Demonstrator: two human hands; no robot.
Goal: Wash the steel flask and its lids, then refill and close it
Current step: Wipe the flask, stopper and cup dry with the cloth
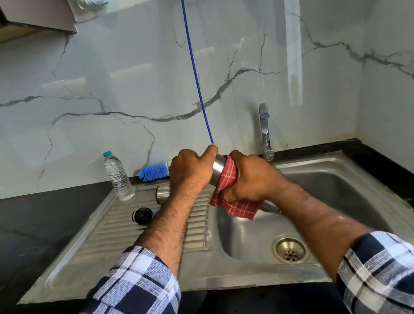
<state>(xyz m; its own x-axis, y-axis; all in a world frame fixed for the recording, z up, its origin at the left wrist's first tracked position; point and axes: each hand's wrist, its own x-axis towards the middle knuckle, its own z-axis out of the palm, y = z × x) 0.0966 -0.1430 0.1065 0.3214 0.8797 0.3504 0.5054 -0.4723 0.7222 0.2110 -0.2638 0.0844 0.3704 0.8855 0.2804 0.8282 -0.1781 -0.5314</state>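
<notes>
Steel flask (218, 167): a brushed, cylindrical body held tilted above the sink basin (340, 190), over its left rim. Your left hand (189, 171) curls its fingers round the upper end, thumb extended along the metal; the mouth is hidden under that hand. Your right hand (253, 179) grips the lower body through a red checked cloth (231, 199), woven and creased, with one corner hanging free below. Only a narrow band of bare steel shows between the hands.

Left of the basin, on the ribbed drainboard (120, 229), lie a steel cup lid (162, 192), partly hidden behind your left wrist, and a black round stopper (142, 215). Behind them stand a clear ridged plastic bottle (118, 176) and a blue bristle brush (154, 171), its handle cut off by your hand.
</notes>
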